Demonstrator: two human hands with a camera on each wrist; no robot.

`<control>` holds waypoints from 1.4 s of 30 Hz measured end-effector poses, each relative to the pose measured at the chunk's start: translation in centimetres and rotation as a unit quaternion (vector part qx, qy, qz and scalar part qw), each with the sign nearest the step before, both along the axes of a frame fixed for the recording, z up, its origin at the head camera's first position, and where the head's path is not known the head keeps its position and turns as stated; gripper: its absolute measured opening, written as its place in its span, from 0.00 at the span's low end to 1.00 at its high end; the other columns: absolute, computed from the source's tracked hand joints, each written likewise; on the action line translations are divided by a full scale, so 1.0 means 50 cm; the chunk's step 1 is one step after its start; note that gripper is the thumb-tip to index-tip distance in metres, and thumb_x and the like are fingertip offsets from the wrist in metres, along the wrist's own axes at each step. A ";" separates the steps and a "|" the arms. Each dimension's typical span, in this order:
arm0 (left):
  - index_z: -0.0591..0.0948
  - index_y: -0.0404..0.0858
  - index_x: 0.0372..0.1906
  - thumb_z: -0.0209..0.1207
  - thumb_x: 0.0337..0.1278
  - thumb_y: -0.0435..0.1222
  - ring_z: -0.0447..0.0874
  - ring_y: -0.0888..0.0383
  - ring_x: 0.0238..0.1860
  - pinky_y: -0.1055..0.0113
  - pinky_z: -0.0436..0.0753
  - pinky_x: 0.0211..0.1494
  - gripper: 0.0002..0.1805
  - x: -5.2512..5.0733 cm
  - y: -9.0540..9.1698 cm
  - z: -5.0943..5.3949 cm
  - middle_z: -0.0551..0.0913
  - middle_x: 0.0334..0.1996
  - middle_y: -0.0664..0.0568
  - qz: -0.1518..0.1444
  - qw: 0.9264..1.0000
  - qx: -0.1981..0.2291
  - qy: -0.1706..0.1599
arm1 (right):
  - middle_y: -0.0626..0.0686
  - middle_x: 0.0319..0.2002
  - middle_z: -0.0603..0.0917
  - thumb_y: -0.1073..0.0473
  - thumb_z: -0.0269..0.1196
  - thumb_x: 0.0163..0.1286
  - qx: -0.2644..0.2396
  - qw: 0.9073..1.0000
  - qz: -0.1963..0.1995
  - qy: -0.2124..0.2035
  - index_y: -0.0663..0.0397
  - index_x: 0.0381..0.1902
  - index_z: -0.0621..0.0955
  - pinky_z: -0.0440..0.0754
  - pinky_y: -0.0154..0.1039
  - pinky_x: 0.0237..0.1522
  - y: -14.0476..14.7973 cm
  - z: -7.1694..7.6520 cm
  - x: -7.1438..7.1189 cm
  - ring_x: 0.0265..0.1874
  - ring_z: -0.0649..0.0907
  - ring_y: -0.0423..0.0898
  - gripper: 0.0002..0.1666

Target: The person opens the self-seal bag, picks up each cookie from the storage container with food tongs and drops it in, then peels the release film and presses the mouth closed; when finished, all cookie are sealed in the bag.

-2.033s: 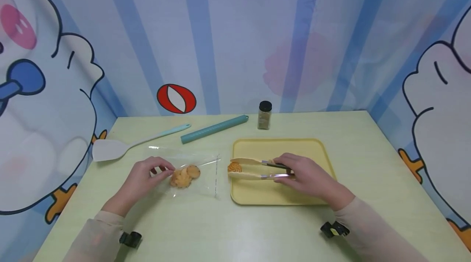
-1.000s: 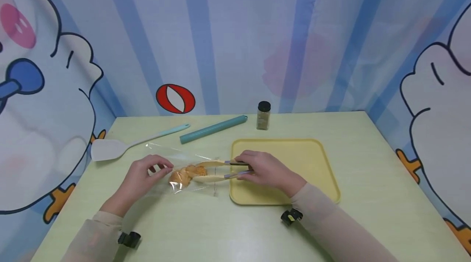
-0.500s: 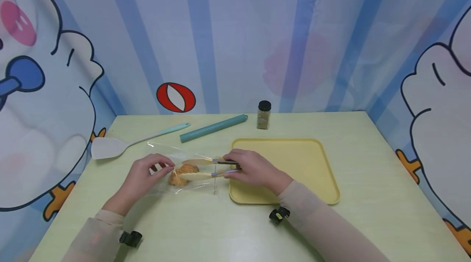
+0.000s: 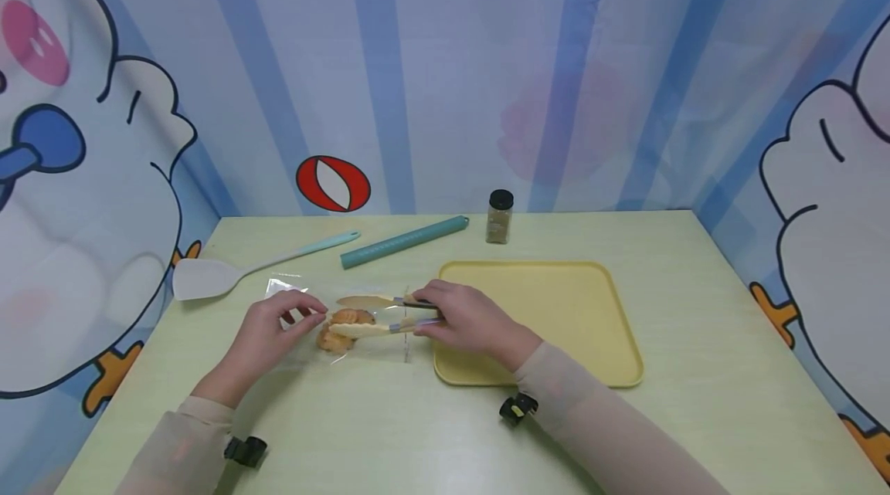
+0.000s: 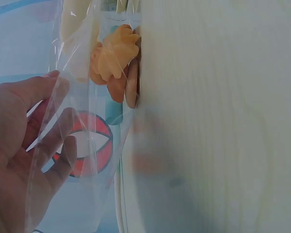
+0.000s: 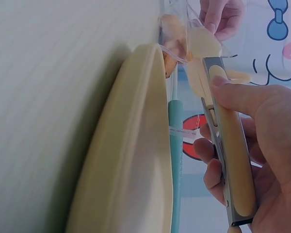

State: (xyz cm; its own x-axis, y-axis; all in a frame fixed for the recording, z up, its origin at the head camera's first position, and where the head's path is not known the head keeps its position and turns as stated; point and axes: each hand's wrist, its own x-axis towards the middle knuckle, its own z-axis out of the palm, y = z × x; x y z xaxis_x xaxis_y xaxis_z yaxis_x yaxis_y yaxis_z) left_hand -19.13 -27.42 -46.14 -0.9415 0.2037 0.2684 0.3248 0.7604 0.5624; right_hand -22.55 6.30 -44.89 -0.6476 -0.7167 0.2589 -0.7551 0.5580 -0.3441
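My left hand (image 4: 260,337) pinches the upper layer of a clear plastic bag (image 5: 94,194) and holds it up at the bag's left part. Inside the bag lies a pile of cookies (image 4: 351,316), with a ridged, piped cookie (image 5: 117,51) on top. My right hand (image 4: 473,321) grips metal tongs (image 6: 233,160) with cream-coloured tips. Those tips reach into the bag and stand apart; in the left wrist view the visible tip is clear of the piped cookie. Bag film and the tongs partly hide the pile.
The yellow tray (image 4: 549,317) lies under and right of my right hand. Along the back are a white spatula (image 4: 206,281) with a mint handle, a teal ridged stick (image 4: 405,242) and a black-capped spice jar (image 4: 499,217). A patterned curtain stands behind the table.
My right hand has moved left from over the tray, carrying the swirled cookie in the tongs into the bag. The cookie is now let go on the pile. My left hand stays nearly still.
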 end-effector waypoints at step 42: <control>0.89 0.48 0.39 0.70 0.61 0.31 0.78 0.68 0.36 0.67 0.81 0.39 0.08 0.007 -0.001 -0.009 0.88 0.36 0.59 -0.028 0.999 -0.005 0.030 | 0.55 0.51 0.86 0.53 0.72 0.68 -0.048 0.972 -0.231 0.026 0.59 0.62 0.80 0.85 0.47 0.39 0.423 -0.008 0.109 0.40 0.86 0.47 0.29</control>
